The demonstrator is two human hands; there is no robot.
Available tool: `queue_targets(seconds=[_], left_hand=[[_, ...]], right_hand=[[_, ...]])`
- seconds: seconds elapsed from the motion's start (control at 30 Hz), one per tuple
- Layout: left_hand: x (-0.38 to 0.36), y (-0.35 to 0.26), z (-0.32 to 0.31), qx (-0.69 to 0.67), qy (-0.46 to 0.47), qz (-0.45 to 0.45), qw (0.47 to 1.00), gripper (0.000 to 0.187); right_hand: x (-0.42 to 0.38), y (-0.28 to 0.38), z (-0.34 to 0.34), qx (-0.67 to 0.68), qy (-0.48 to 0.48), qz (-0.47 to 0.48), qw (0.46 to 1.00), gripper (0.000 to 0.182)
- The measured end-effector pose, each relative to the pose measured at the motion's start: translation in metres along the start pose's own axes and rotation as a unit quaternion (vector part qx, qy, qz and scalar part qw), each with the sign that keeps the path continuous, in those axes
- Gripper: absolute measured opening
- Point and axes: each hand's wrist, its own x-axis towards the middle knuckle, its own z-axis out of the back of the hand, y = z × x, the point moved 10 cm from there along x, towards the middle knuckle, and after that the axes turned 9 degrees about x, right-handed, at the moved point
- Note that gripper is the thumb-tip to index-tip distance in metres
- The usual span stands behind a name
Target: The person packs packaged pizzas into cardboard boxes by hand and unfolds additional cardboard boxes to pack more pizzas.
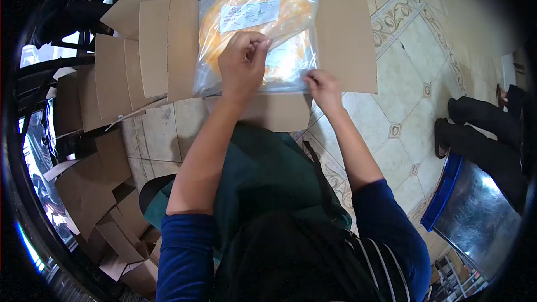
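A clear plastic bag (pixel 305 0) with a flat, rounded, orange-yellow food inside lies on top of an open cardboard box (pixel 347 39). It carries a white printed label (pixel 249 15). My left hand (pixel 241 67) is closed over the bag's front middle, thumb and fingers pinching its plastic where folds converge. Under the lifted film, a shiny plastic surface with part of another label (pixel 277 57) shows. By the front right corner, my right hand (pixel 324 88) is closed, fingertips at the plastic edge; what they pinch is too small to make out.
Several flattened or open cardboard boxes (pixel 116 72) stand at the left, with more cardboard (pixel 92 190) below. Tiled floor (pixel 386 100) extends to the right. A person's dark-clothed legs (pixel 481 134) are at the far right, near a blue-edged container (pixel 470 207).
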Motion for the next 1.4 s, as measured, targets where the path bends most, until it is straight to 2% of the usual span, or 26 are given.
queue_targets(seconds=[0.1, 0.17, 0.23, 0.3, 0.33, 0.4, 0.47, 0.5, 0.57, 0.6, 0.7, 0.73, 0.77, 0.83, 0.87, 0.97, 1.03, 1.1, 1.13, 1.17, 1.2, 1.23, 1.27, 1.3, 1.33, 1.4], left_hand=[[0.005, 0.001, 0.005, -0.003, -0.002, -0.002, 1.000, 0.008], [0.004, 0.006, 0.010, -0.008, 0.006, 0.023, 1.000, 0.007], [0.010, 0.006, 0.014, -0.017, 0.001, 0.031, 0.999, 0.007], [0.012, -0.002, 0.010, -0.005, 0.018, 0.013, 1.000, 0.008], [0.010, -0.004, 0.010, -0.005, 0.016, 0.013, 1.000, 0.008], [0.007, -0.012, 0.004, 0.041, 0.043, -0.007, 0.998, 0.008], [0.008, -0.002, 0.004, 0.022, 0.037, 0.001, 0.999, 0.007], [0.005, 0.002, 0.006, 0.004, 0.036, 0.014, 0.999, 0.007], [0.007, 0.003, 0.007, 0.005, 0.034, 0.013, 0.999, 0.008], [0.010, 0.004, 0.006, 0.004, 0.036, 0.015, 0.999, 0.008], [0.016, 0.001, 0.012, 0.005, 0.032, 0.004, 0.999, 0.007], [0.018, 0.001, 0.016, 0.010, 0.026, -0.003, 1.000, 0.007], [0.015, 0.004, 0.017, 0.013, 0.033, 0.007, 0.999, 0.007], [0.023, 0.011, 0.023, -0.005, 0.013, 0.029, 0.999, 0.007], [0.023, 0.015, 0.022, -0.057, 0.018, 0.055, 0.997, 0.008], [0.029, 0.011, 0.028, -0.007, 0.032, 0.019, 0.999, 0.009], [0.036, 0.016, 0.033, -0.020, 0.018, 0.034, 0.999, 0.009], [0.039, 0.013, 0.039, -0.039, 0.000, 0.041, 0.998, 0.010], [0.042, 0.007, 0.039, -0.026, 0.013, 0.024, 0.999, 0.011], [0.049, 0.004, 0.039, -0.008, 0.016, 0.004, 1.000, 0.011], [0.053, -0.009, 0.044, 0.090, 0.009, -0.036, 0.995, 0.012], [0.050, -0.005, 0.043, 0.093, 0.017, -0.024, 0.995, 0.012], [0.055, 0.003, 0.036, 0.034, 0.043, -0.003, 0.998, 0.012], [0.060, 0.008, 0.028, -0.026, 0.069, 0.015, 0.997, 0.012], [0.063, 0.005, 0.027, -0.026, 0.070, 0.005, 0.997, 0.013], [0.067, 0.005, 0.028, -0.025, 0.071, 0.009, 0.997, 0.013]], right_hand=[[0.017, -0.013, -0.007, -0.057, 0.001, -0.018, 0.998, 0.010], [0.025, 0.012, 0.025, 0.027, -0.081, -0.039, 0.996, 0.014], [0.027, 0.005, 0.029, 0.016, -0.091, -0.049, 0.994, 0.013], [0.022, 0.006, 0.006, -0.090, -0.001, 0.033, 0.995, 0.013], [0.016, 0.002, -0.023, -0.134, 0.086, 0.085, 0.984, 0.014], [0.011, -0.012, -0.020, -0.116, 0.071, 0.056, 0.989, 0.012], [0.025, -0.003, -0.006, -0.076, 0.035, 0.010, 0.996, 0.011], [0.020, 0.002, -0.008, -0.074, 0.039, 0.006, 0.996, 0.011], [0.015, 0.014, 0.005, 0.017, -0.036, 0.027, 0.999, 0.011], [0.008, 0.008, -0.015, -0.007, 0.025, 0.018, 0.999, 0.011], [0.006, 0.005, -0.029, -0.061, 0.078, 0.048, 0.994, 0.011], [0.009, 0.007, -0.017, -0.025, 0.035, 0.034, 0.998, 0.013], [0.007, 0.012, -0.016, -0.021, 0.040, 0.023, 0.999, 0.013], [0.019, 0.020, -0.011, -0.072, 0.033, 0.068, 0.995, 0.016], [0.010, -0.018, -0.025, -0.132, 0.086, 0.055, 0.986, 0.019], [0.023, 0.022, -0.019, -0.081, 0.043, 0.119, 0.989, 0.021], [0.015, 0.024, -0.019, -0.075, 0.029, 0.112, 0.990, 0.022], [0.008, 0.006, -0.042, -0.133, 0.110, 0.081, 0.982, 0.019], [0.012, 0.015, -0.043, -0.133, 0.107, 0.086, 0.982, 0.019], [0.019, 0.028, -0.040, -0.080, 0.071, 0.112, 0.988, 0.018], [0.021, 0.051, -0.040, -0.023, 0.041, 0.120, 0.992, 0.017], [0.020, 0.072, -0.058, 0.007, 0.072, 0.143, 0.987, 0.019], [0.013, 0.083, -0.086, 0.031, 0.113, 0.175, 0.978, 0.020], [0.009, 0.097, -0.108, 0.101, 0.110, 0.237, 0.960, 0.018], [0.008, 0.103, -0.139, 0.055, 0.150, 0.227, 0.961, 0.019], [0.005, 0.104, -0.175, 0.169, 0.120, 0.282, 0.937, 0.026]])
